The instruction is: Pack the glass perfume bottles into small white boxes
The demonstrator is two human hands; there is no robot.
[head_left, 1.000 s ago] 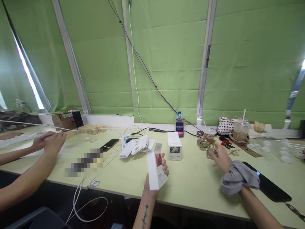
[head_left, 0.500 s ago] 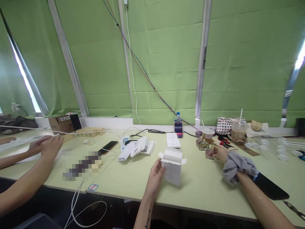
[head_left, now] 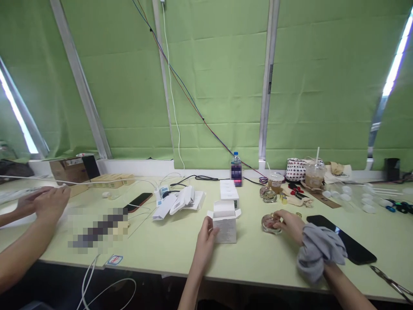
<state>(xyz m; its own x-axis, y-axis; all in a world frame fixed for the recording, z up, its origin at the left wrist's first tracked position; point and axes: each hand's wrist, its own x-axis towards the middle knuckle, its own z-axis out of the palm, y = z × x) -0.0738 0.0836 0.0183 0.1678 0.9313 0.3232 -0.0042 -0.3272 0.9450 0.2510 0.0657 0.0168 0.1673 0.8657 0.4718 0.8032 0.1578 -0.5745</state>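
Note:
My left hand (head_left: 205, 236) grips the left side of a small white carton (head_left: 226, 230) with its top flaps standing open. The carton appears to rest upright on the table; its inside is hidden. To the right of it, my right hand (head_left: 289, 224), with a grey scrunchie (head_left: 321, 249) at the wrist, has its fingers closed on the right edge of a small round glass jar (head_left: 270, 224) with reddish contents. Similar glass jars (head_left: 268, 194) stand farther back. A small gold-coloured piece (head_left: 299, 215) lies just behind my right hand.
A white box (head_left: 228, 190) and a bottle (head_left: 236, 170) stand behind the carton. White packets (head_left: 182, 201) lie to the left. On the right are drink cups (head_left: 314, 174), a black phone (head_left: 342, 239) and scissors (head_left: 392, 282). Another person's hands (head_left: 48, 200) work at far left.
My right hand has brought the glass jar nearer to me and to the left, away from the other jars. My left hand has set the carton straighter. The view has shifted slightly right.

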